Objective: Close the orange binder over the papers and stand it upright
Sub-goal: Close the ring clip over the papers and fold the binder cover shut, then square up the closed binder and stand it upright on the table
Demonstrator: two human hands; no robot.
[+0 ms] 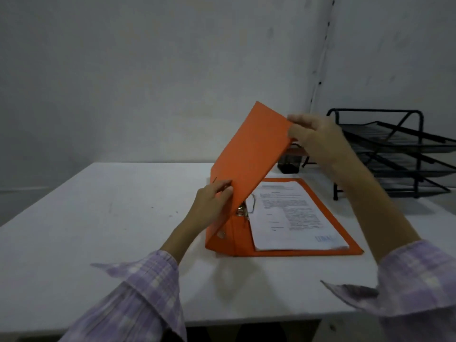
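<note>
The orange binder (249,154) lies on the white table (111,218) with its back cover flat and its front cover raised at a slant over the printed papers (291,218). My right hand (313,137) pinches the cover's upper right edge. My left hand (214,201) grips the cover's lower left edge near the spine. The metal ring mechanism (244,208) shows under the lifted cover. The papers rest on the back cover, partly shaded by the front cover.
A black mesh stack of letter trays (399,151) stands at the back right of the table. A small dark object (288,164) sits behind the binder. A grey wall rises close behind the table's far edge.
</note>
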